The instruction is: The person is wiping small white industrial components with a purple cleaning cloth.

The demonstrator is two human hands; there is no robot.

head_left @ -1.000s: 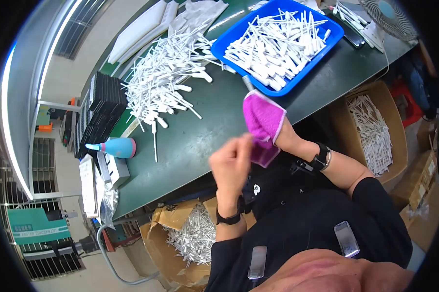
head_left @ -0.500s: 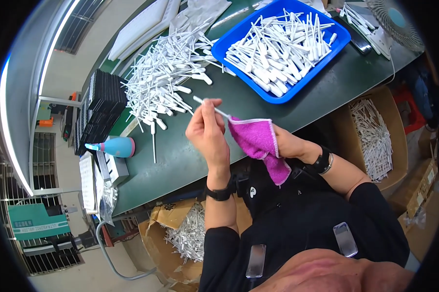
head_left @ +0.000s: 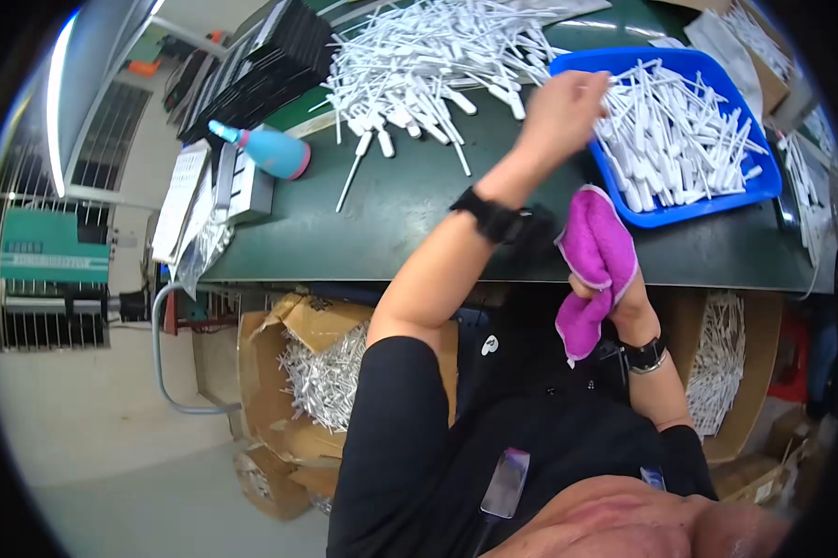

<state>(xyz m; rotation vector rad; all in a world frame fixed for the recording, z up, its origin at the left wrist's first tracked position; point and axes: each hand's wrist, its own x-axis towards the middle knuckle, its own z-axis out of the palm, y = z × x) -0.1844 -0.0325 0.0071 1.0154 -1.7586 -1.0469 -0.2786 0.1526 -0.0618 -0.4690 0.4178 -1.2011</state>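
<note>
My left hand (head_left: 560, 119) reaches over the left rim of a blue tray (head_left: 628, 216), its fingers curled together. What lies between those fingers is hidden. Thin white sticks with thicker ends (head_left: 670, 139) fill the tray in a jumble. My right hand (head_left: 631, 299) grips a purple cloth (head_left: 597, 244) with pale edging, bunched up in front of the table edge just below the tray. Part of the cloth stands up above the hand and a corner hangs down. Left of the tray, a large heap of similar white sticks (head_left: 437, 56) lies on the green table (head_left: 391, 232).
A blue squeeze bottle (head_left: 275, 153) leans by a white box (head_left: 250, 191) at the table's left. Behind it rise stacked black trays (head_left: 270, 65). Cardboard boxes of white sticks stand below, one at left (head_left: 261, 372) and one at right (head_left: 749, 391).
My left hand has moved from beside the cloth, where it pinched a white stick, to the blue tray. The cloth stays in my right hand. The whole view has turned and shifted.
</note>
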